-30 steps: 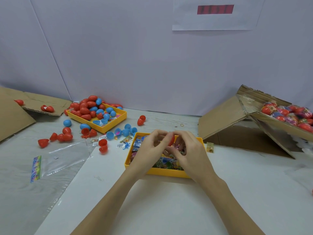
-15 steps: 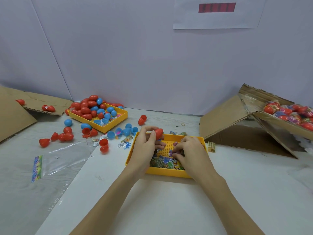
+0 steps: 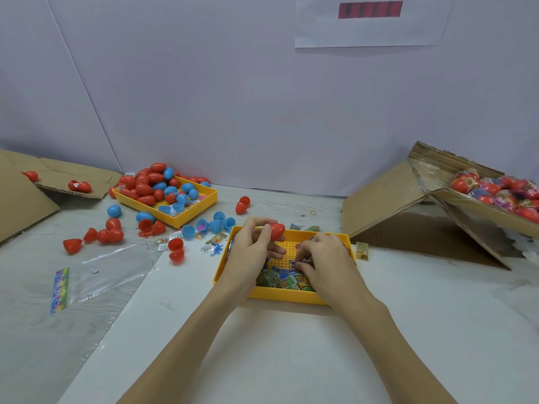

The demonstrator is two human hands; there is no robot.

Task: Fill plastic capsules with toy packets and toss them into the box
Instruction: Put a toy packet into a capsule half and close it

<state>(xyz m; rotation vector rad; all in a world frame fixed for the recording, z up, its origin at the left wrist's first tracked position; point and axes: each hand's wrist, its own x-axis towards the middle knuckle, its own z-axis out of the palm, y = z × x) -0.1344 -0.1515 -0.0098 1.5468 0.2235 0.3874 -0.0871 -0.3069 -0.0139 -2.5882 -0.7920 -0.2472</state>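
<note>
Your right hand [image 3: 323, 260] covers much of the near yellow tray [image 3: 280, 295], so the toy packets [image 3: 280, 279] beneath it are only partly seen; its fingertips pinch a small packet, print unreadable; your left hand [image 3: 250, 252] holds a red capsule [image 3: 276, 231] in a thumb-and-finger grip above the tray's far rim; the cardboard box [image 3: 478, 211] of filled capsules, right of the tray, is cut off by the frame edge.
</note>
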